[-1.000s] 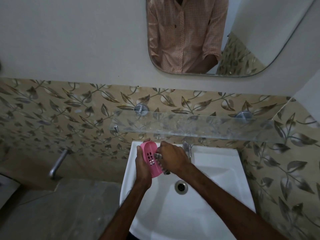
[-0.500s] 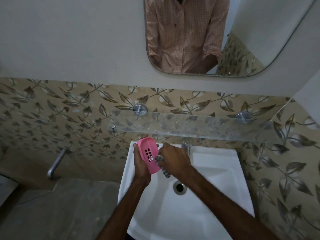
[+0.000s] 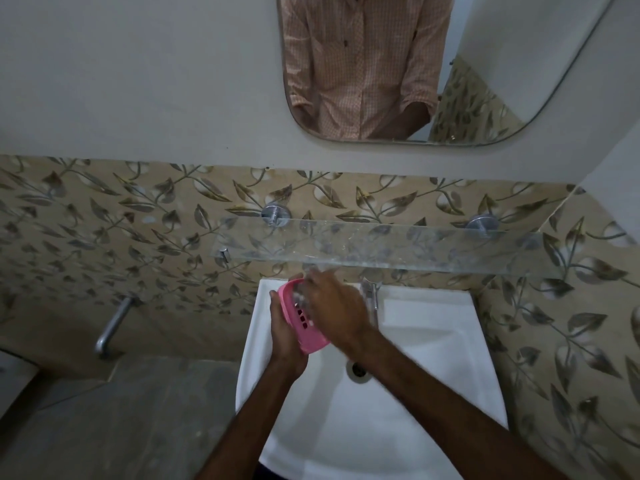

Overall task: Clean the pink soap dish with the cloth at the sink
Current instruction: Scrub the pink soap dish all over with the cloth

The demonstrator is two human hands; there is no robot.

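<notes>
Over the far left part of the white sink [image 3: 433, 393], the left hand [image 3: 285, 336] is closed around a pink soap dish [image 3: 304, 322], gripping it from the left side and holding it tilted on edge, with its slotted inside facing right. The right hand [image 3: 334, 306] lies across the dish's open face with fingers curled, pressing a cloth [image 3: 300, 295] against it. The cloth is blurred and mostly hidden under the fingers, so only a pale smear of it shows near the dish's far end.

The drain [image 3: 358, 370] sits in the basin just right of the hands, partly covered by the right forearm. A metal tap [image 3: 370, 294] stands at the sink's far edge, close to the right hand. Above it a glass shelf [image 3: 415, 249] runs along the leaf-patterned tiles [image 3: 121, 220]. A mirror [image 3: 485, 81] on the wall reflects a checked shirt. A metal pipe [image 3: 112, 322] sticks out from the tiles well left of the sink.
</notes>
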